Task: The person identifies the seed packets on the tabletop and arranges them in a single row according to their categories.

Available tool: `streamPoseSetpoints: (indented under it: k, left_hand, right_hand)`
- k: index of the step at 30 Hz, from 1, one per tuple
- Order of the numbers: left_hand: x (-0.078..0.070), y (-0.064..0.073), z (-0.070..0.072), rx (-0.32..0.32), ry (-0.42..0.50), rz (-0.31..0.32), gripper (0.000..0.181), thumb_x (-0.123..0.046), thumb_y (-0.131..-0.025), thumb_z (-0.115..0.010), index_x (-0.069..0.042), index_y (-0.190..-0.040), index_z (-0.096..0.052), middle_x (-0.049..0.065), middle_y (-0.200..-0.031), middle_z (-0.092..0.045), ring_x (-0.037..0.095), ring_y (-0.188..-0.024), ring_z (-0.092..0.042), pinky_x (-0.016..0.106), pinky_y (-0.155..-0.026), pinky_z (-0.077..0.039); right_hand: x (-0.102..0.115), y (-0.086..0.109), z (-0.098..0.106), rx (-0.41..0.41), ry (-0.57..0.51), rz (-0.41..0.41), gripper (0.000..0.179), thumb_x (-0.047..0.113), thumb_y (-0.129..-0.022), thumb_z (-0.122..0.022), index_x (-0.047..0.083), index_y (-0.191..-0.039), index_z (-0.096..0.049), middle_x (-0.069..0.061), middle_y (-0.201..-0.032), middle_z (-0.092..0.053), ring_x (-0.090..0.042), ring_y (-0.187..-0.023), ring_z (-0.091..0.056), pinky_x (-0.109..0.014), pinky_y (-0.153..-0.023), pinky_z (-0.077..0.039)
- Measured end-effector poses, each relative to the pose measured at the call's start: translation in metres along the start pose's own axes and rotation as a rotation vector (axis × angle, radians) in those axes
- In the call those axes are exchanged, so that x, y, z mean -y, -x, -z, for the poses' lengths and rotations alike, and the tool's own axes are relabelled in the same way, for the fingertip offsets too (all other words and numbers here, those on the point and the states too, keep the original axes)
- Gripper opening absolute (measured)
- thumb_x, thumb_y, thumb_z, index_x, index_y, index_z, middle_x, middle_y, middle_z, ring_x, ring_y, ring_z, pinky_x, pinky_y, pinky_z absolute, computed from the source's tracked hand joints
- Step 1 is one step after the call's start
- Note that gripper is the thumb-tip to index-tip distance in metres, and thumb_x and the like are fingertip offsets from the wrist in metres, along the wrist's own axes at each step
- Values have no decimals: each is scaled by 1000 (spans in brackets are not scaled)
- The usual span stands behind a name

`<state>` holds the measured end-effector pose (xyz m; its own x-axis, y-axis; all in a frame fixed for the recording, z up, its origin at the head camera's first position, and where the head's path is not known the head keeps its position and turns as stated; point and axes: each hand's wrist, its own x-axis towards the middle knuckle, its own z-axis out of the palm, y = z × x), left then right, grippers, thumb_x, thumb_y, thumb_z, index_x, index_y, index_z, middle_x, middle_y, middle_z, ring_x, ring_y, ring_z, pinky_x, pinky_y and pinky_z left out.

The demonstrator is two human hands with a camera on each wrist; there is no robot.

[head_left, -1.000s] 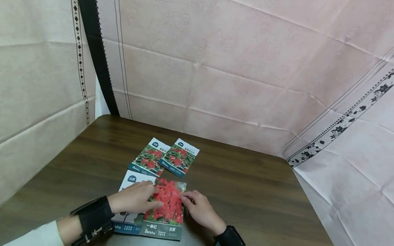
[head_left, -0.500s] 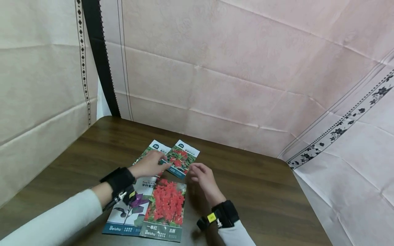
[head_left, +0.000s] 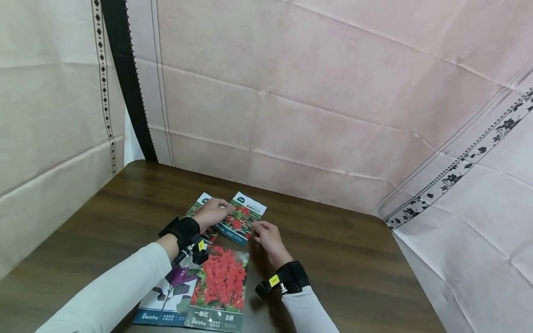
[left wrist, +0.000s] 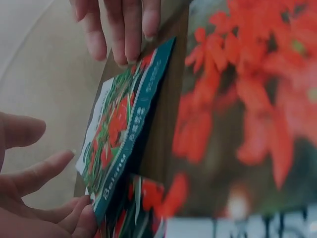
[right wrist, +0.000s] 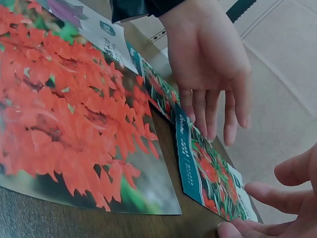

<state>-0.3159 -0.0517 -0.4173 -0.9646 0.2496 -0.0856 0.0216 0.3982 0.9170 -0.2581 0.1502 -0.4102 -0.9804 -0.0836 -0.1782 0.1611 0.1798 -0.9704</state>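
Observation:
Two small seed packets with red flowers and teal bottom bands lie at the back of the group. My left hand (head_left: 213,213) reaches over the left small packet (head_left: 211,236), covering much of it, with its fingertips at the left side of the right small packet (head_left: 240,218). On that packet's other side is my right hand (head_left: 269,239), fingertips close to its right edge. In the right wrist view, the left hand's fingers (right wrist: 199,106) extend down to the packet fairly straight. The right hand's thumb and fingers stand apart there, low beside the packet's edge.
Nearer the body lie two larger packets: one with red blossoms (head_left: 220,282), overlapping a white one with a purple plant (head_left: 176,282). The brown wooden table (head_left: 333,268) is bordered by pale patterned cloth (head_left: 266,125) behind and at the sides.
My left hand has moved from the large packets forward to the small ones, then right to the right packet. The right hand has moved forward from the red-blossom packet to the small packet's right side.

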Motion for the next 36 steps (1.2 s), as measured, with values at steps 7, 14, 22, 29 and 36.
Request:
streamPoseSetpoints:
  k: [7,14,22,29,36]
  left_hand:
    - [-5,-2,-3,-51,6,-16,32,-24,-94,-53,-3,-117,-61,15,-125,-52,31,-113,-48,46,-91,-40]
    - [-14,8,-1,-26,48,-106,35,-20,-92,-55,-8,-125,-59,11,-132,-49,27,-111,-50,43,-90,-42]
    - [-31,49,0,23,-15,-273,33,-21,-91,-58,-16,-123,-61,3,-115,-60,21,-96,-57,36,-75,-45]
    - [-25,100,-8,209,-331,-442,32,-23,-91,-57,-12,-121,-62,-2,-102,-60,9,-69,-51,30,-62,-43]
    - [-20,127,-24,409,-343,-421,36,-35,-90,-57,-13,-118,-64,-3,-102,-60,12,-76,-54,32,-74,-43]
  right_hand:
    - [1,2,1,1,-22,-9,37,17,-97,-44,-6,-123,-55,-18,-129,-49,-34,-125,-41,-45,-99,-37]
    - [-13,-8,5,-37,-57,-11,36,22,-97,-45,-2,-119,-60,-15,-128,-50,-28,-120,-45,-44,-97,-39]
    - [-12,14,29,-73,-31,79,41,35,-97,-45,3,-112,-64,-11,-116,-59,-25,-104,-57,-42,-90,-45]
    - [-9,72,50,3,409,140,42,43,-95,-44,10,-102,-69,-6,-91,-62,-23,-85,-57,-35,-73,-47]
    - [-19,113,59,125,562,181,39,41,-95,-47,9,-101,-68,-1,-85,-62,-19,-75,-57,-32,-63,-43]
